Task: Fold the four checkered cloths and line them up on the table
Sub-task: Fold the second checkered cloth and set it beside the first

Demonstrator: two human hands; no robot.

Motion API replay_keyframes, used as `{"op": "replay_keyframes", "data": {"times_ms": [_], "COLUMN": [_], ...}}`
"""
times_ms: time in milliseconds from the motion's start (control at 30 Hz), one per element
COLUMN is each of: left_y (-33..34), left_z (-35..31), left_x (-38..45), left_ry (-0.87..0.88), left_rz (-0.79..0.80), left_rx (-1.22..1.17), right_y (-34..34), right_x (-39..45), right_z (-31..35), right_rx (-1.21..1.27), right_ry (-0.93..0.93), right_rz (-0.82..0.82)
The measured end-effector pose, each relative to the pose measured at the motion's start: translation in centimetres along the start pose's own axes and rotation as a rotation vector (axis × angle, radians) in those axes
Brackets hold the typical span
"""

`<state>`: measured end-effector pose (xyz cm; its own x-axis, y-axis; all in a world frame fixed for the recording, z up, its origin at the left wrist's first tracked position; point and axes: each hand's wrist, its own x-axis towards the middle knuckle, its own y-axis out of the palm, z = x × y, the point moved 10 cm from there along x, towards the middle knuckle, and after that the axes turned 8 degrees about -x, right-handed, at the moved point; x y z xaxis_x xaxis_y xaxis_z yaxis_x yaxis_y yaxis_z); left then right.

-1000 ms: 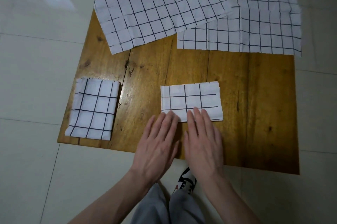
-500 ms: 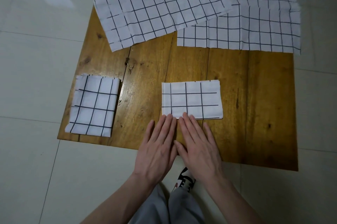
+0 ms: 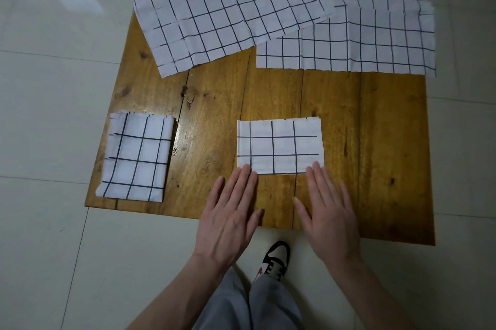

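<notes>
A folded white checkered cloth (image 3: pixel 279 146) lies near the middle of the wooden table (image 3: pixel 214 115). My left hand (image 3: pixel 230 217) lies flat with its fingertips at that cloth's near left corner. My right hand (image 3: pixel 328 211) lies flat with its fingertips at the near right corner. Both hands hold nothing. A second folded cloth (image 3: pixel 137 158) rests at the table's near left corner. Two unfolded checkered cloths lie spread at the far side: one at the far left (image 3: pixel 230 10), overlapping the one at the far right (image 3: pixel 375 23).
The low table stands on a pale tiled floor (image 3: pixel 53 88). The spread cloths hang past the table's far edges. My grey trouser legs (image 3: pixel 249 303) and a black-and-white shoe (image 3: pixel 276 257) are under the near edge. Bare wood (image 3: pixel 375 155) shows to the right of the middle cloth.
My hands, side by side at the middle of the folded cloth's near edge, have slid apart to its two near corners. The cloth stays where it was.
</notes>
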<state>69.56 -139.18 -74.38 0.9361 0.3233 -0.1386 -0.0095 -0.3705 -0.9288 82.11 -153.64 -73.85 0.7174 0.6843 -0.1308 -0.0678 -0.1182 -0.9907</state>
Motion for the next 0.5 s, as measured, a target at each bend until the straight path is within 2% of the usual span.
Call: {"op": "replay_keyframes", "data": {"times_ms": [333,500], "left_y": [0.0,0.0], "left_z": [0.0,0.0], "left_x": [0.0,0.3], "left_ry": [0.007,0.032], "left_rz": [0.012,0.025], "left_rx": [0.003,0.021], "right_y": [-1.3,-3.2], "right_x": [0.3,3.1], "right_z": [-0.8,-1.8], "right_rx": [0.073,0.155], "right_ry": [0.078,0.075], "right_rz": [-0.114,-0.166]}}
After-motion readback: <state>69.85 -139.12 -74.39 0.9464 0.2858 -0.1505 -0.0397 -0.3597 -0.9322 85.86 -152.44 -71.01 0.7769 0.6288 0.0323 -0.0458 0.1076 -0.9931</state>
